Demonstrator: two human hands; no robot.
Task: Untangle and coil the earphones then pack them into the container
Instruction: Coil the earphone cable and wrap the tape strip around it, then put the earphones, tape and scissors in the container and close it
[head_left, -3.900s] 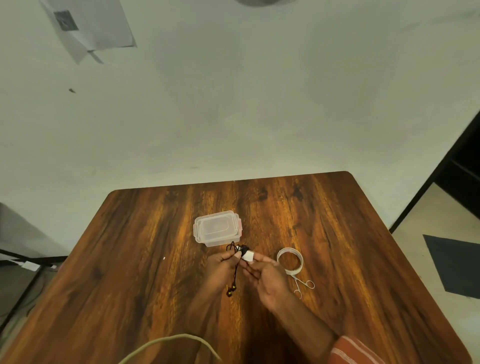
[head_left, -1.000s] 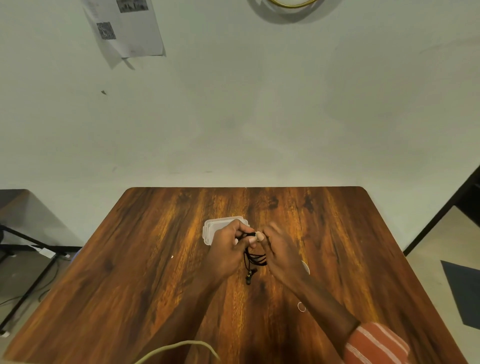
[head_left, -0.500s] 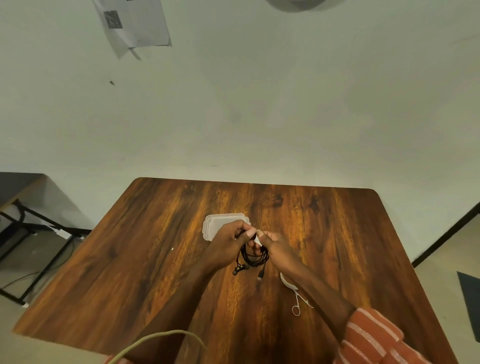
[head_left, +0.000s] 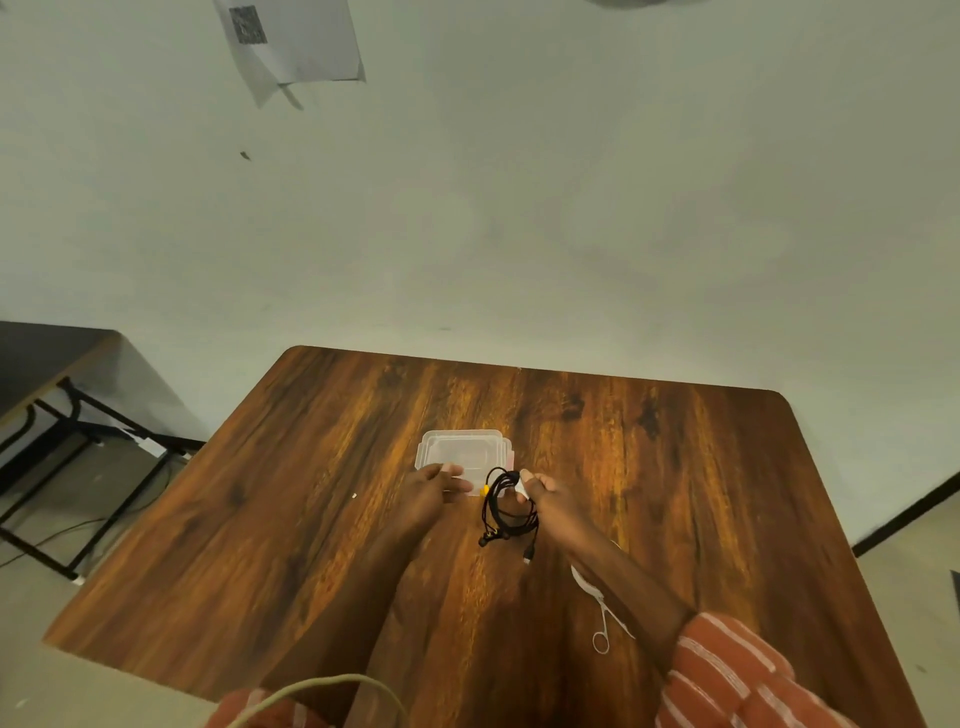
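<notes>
The black earphones (head_left: 506, 512) hang as a loose coil from my right hand (head_left: 548, 501), which pinches them at the top with a small white piece; the earbuds and plug dangle just above the wood. A clear plastic container (head_left: 462, 454) with its lid on sits at the table's middle, just beyond my hands. My left hand (head_left: 431, 491) rests its fingertips on the container's near edge, apart from the earphones.
The wooden table (head_left: 701, 493) carries small scissors (head_left: 602, 623) and a white strip (head_left: 584, 582) beside my right forearm. A pale cable (head_left: 322, 686) arcs at the bottom edge. A dark desk frame (head_left: 62, 426) stands to the left by the wall.
My left hand has let go of the coil and moved left onto the container. The coiled earphones now hang from my right hand alone.
</notes>
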